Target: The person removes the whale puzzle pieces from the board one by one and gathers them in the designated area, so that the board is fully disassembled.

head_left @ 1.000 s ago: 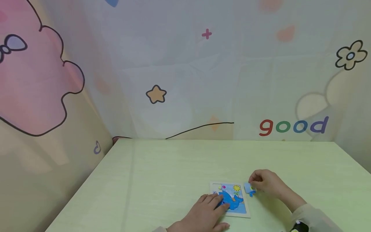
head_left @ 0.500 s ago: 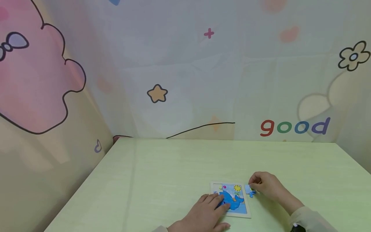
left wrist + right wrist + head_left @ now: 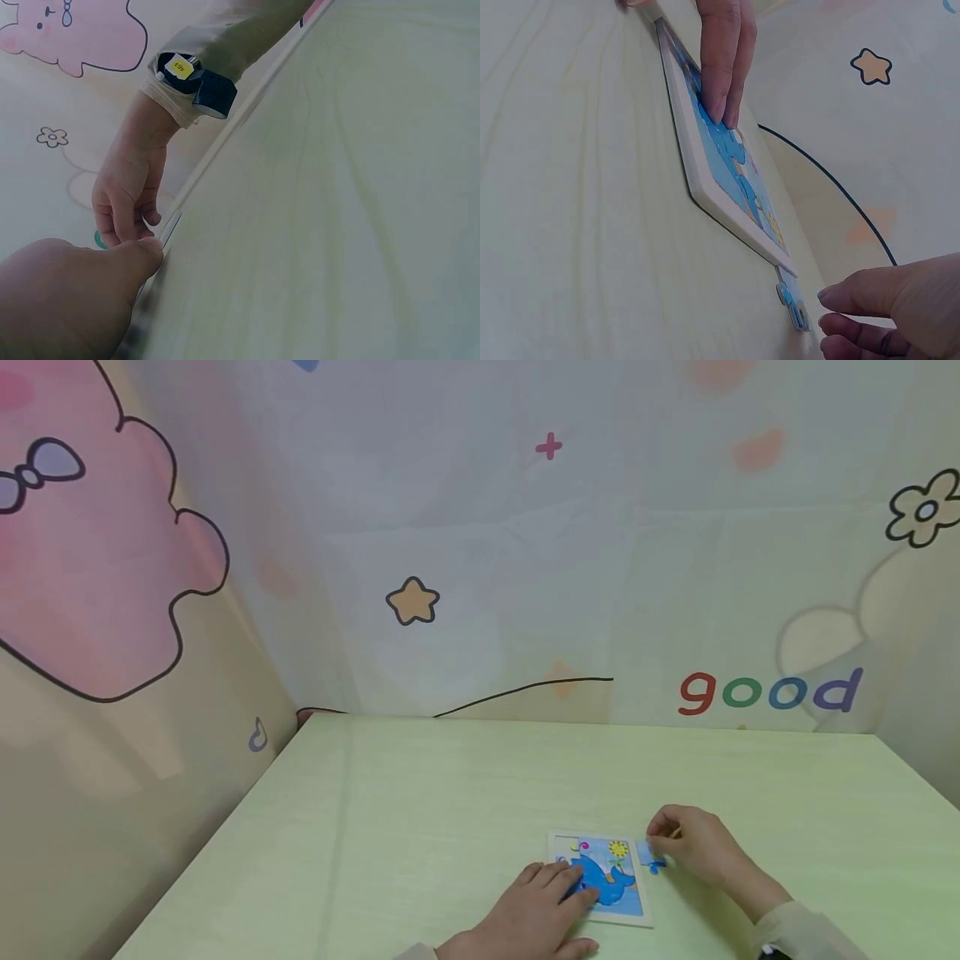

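Observation:
A small framed jigsaw puzzle (image 3: pixel 619 903) with a blue whale and a yellow sun lies on the table. My left hand (image 3: pixel 531 906) rests across its left side with fingers extended, hiding part of the picture. Just right of the frame lies a loose blue puzzle piece (image 3: pixel 647 854), partly covered by my right hand (image 3: pixel 693 839) in the head view. In the right wrist view, the piece (image 3: pixel 791 300) lies low by the frame's corner. The thumb and loosely bent fingers of the right hand (image 3: pixel 892 307) are right beside it, with a narrow gap showing.
The pale green table (image 3: pixel 420 802) reaches back to a printed curtain (image 3: pixel 480 552) with cartoon shapes and the word "good". Another curtain (image 3: pixel 97 760) runs along the left edge. A dark device (image 3: pixel 214 94) is strapped on the right sleeve.
The right hand has lowered slightly over the loose piece and covers more of it. The left hand stays on the puzzle. The whole head view has shifted a little.

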`<state>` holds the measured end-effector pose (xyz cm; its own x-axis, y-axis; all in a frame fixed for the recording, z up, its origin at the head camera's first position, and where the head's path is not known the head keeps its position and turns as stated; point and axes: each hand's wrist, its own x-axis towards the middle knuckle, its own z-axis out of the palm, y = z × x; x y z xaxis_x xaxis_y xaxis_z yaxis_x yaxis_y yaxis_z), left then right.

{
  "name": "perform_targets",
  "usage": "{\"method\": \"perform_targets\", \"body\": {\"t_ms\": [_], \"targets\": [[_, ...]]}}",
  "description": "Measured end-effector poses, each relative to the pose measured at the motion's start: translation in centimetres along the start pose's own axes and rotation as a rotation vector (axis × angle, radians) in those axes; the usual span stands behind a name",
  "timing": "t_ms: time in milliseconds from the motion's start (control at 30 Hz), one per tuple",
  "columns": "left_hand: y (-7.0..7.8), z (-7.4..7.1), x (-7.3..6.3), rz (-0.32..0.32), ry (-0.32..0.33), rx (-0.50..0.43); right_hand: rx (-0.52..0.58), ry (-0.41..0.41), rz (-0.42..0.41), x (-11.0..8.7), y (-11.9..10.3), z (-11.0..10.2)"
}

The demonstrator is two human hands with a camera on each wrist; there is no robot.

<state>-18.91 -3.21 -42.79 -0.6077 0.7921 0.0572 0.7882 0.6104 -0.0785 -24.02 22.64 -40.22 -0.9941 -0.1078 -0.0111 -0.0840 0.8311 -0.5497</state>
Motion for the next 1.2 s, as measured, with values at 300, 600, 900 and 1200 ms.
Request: {"method": "perform_targets", "body": {"t_ms": [300,600,900,1200], "targets": [[-0.1,-0.1,0.1,0.007,0.012,0.01,0.038,0.038,-0.037,0.3,-0.3,-0.8],[-0.1,0.2,0.1,0.0,0.007,-0.007,0.063,0.073,-0.114,0.0,-1.4,-1.2],[-0.2,0.3,0.3,-0.013,-0.04,-0.005,0.086,0.066,-0.154,0.0,-2.8,-0.3],[0.0,0.3,0.3,-0.007,-0.02,0.022,0.058,0.065,-0.24,-0.1,-4.1,0.3]]}}
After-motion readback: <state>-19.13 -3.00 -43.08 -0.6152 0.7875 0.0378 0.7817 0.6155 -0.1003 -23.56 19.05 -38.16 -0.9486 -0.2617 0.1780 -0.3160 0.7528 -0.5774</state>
